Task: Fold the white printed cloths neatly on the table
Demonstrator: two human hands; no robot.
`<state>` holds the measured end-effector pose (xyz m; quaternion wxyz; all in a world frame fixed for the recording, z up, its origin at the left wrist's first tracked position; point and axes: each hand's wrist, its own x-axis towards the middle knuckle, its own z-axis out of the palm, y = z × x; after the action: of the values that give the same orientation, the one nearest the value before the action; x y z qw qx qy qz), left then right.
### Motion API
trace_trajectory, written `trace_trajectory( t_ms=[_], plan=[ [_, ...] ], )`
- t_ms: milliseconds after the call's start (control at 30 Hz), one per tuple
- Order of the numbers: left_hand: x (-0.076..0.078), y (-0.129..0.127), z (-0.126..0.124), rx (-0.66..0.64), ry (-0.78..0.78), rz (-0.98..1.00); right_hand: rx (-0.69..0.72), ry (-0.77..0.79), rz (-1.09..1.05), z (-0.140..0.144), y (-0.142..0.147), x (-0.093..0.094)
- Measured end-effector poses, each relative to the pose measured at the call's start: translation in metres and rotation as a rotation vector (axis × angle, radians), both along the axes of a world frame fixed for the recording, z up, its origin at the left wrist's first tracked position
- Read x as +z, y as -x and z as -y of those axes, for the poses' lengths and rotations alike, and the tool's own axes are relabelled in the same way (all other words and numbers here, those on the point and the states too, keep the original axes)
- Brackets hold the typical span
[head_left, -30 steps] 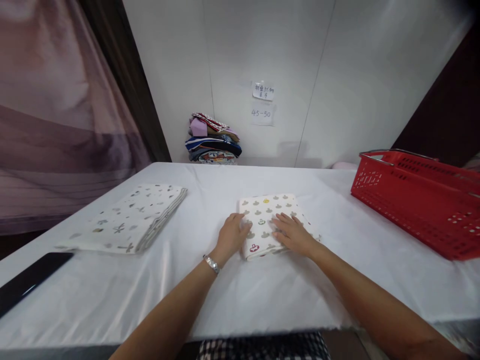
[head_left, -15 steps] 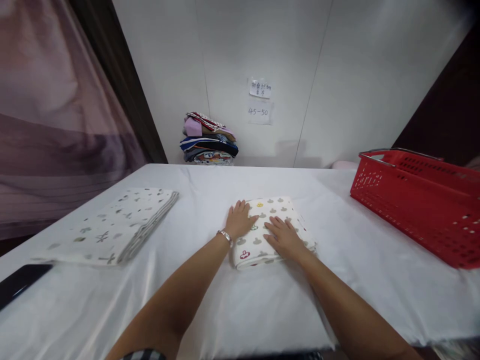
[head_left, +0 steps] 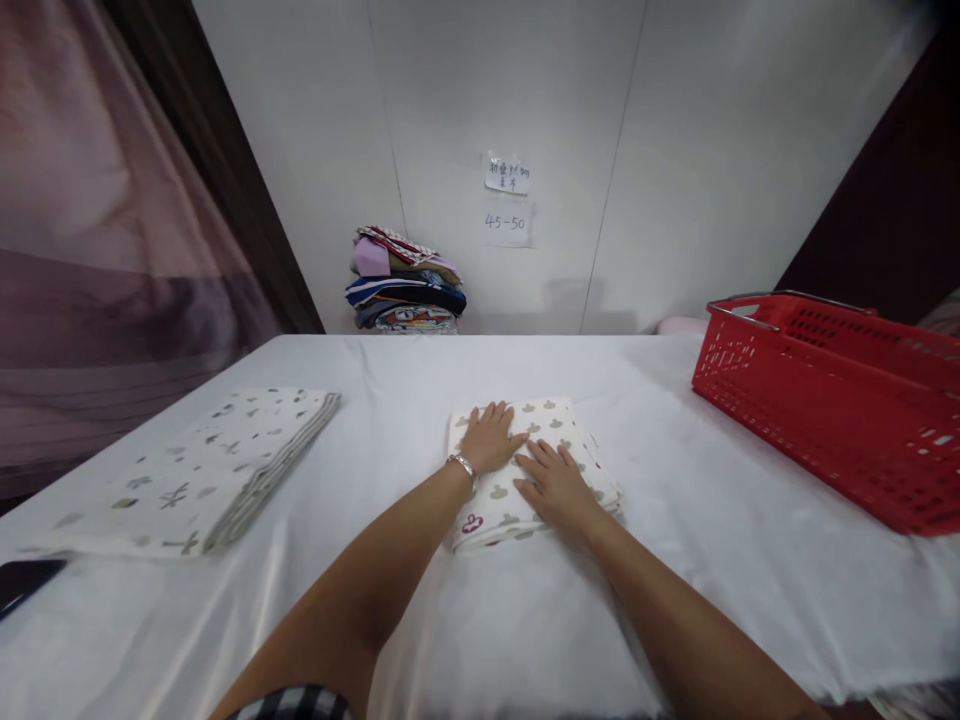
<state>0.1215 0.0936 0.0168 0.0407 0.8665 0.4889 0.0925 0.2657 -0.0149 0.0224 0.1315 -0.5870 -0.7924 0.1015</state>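
A folded white cloth (head_left: pixel 499 510) with grey mushroom-like prints and a pink one near its front left corner lies on the white-covered table in front of me. My left hand (head_left: pixel 489 438) rests flat on its upper left part, fingers stretched out, a bracelet on the wrist. Lower and to the right, my right hand (head_left: pixel 556 484) also lies flat on the cloth with its fingers apart. The fingertips of the two hands come close together near the cloth's middle. Parts of the print are hidden under both hands.
Another folded white cloth (head_left: pixel 217 470) with leaf-like prints lies on the left, a dark flat object (head_left: pixel 26 583) beside its near corner. A red perforated basket (head_left: pixel 817 410) stands at the right. Behind the table is a pile of folded fabrics (head_left: pixel 409 285) against the wall.
My left hand has slid right and inward over the mushroom-print cloth, uncovering its left edge. The right hand stays on the cloth at nearly the same spot. The view has shifted slightly.
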Motion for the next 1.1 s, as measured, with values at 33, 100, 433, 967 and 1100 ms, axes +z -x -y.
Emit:
trace_trajectory(
  t_ms=[33,100,433,967,1100],
  plan=[
    [0.003,0.0,-0.001,-0.002,0.022,-0.002,0.002,-0.004,-0.002,0.0,0.0,0.0],
    [0.01,-0.002,-0.002,0.015,0.066,0.002,0.005,-0.014,-0.005,0.0,0.0,-0.001],
    [0.004,-0.021,-0.007,-0.076,0.019,0.015,0.002,-0.004,0.001,0.0,0.0,0.001],
    [0.003,0.031,0.018,0.054,0.007,0.016,-0.002,-0.004,0.006,0.0,0.0,-0.002],
    [0.005,0.035,0.021,0.101,0.027,0.172,0.008,0.006,-0.034,0.0,0.0,-0.001]
  ],
)
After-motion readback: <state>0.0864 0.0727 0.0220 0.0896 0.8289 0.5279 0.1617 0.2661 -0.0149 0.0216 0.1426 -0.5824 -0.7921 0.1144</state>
